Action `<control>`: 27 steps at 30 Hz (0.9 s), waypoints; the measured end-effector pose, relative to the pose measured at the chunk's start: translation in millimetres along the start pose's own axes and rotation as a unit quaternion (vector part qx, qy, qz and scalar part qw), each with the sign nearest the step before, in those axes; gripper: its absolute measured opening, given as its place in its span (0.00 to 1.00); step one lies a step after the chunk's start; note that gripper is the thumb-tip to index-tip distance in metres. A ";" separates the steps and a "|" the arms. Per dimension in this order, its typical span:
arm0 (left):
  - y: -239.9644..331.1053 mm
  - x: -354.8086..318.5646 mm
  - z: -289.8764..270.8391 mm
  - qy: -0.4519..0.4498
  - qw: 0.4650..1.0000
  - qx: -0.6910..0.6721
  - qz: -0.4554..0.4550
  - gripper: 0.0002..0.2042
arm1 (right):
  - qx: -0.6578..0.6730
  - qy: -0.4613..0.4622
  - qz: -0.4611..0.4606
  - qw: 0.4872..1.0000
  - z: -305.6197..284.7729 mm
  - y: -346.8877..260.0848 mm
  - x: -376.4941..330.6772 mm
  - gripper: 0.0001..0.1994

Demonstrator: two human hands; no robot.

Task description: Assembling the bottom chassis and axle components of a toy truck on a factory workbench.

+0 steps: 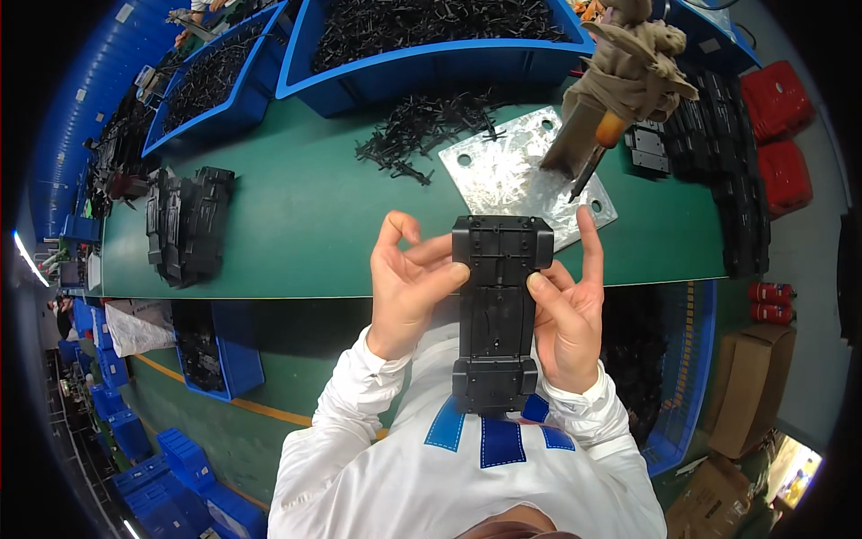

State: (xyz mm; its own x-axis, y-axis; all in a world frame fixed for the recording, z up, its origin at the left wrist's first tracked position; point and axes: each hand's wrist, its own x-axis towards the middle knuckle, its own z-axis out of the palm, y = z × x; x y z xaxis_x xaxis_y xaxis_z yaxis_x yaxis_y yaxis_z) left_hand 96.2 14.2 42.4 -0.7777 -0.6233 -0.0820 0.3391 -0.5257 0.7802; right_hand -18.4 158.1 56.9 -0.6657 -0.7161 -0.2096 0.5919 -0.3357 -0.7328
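Observation:
Between my two hands I hold a black plastic toy-car chassis (496, 310), upright and lengthwise in front of my chest. My left hand (409, 289) grips its left edge near the upper end, thumb on the face and index finger raised. On the opposite edge my right hand (570, 319) pinches it the same way, with one finger pointing up. Just beyond the chassis lies a shiny metal plate (503, 171) with corner holes. Over that plate hangs a cloth-wrapped fixture (620, 85) with an orange-handled pointed tool (609, 133). Small black plastic parts (422, 130) lie in a loose pile left of the plate.
Blue bins (440, 58) full of small black parts stand along the back of the green table (296, 216). Stacked black chassis (189, 225) sit at left, more (718, 135) at right. Below the table edge are blue crates (238, 350). Red containers (779, 99) and a cardboard box (752, 386) stand at right.

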 end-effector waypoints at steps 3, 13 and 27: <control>-1.8 2.7 -7.2 0.005 1.000 -0.012 0.001 0.24 | -0.013 0.019 0.004 1.000 7.6 3.8 3.1 0.43; -3.1 8.1 -29.0 0.021 0.999 -0.024 -0.021 0.23 | -0.041 0.053 0.027 0.997 12.8 22.2 9.8 0.43; -2.8 8.1 -39.9 0.031 0.999 -0.013 -0.030 0.23 | -0.029 0.057 0.036 0.997 20.0 29.4 12.2 0.43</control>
State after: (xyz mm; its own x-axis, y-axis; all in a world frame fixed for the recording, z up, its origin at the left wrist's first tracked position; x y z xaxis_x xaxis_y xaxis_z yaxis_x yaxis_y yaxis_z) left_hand 110.1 -12.5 14.8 -0.7636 -0.6239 -0.1664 0.3075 -0.5780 0.7559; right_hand -0.1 127.2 45.8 -0.6712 -0.6624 -0.3327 0.6155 -0.2480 -0.7481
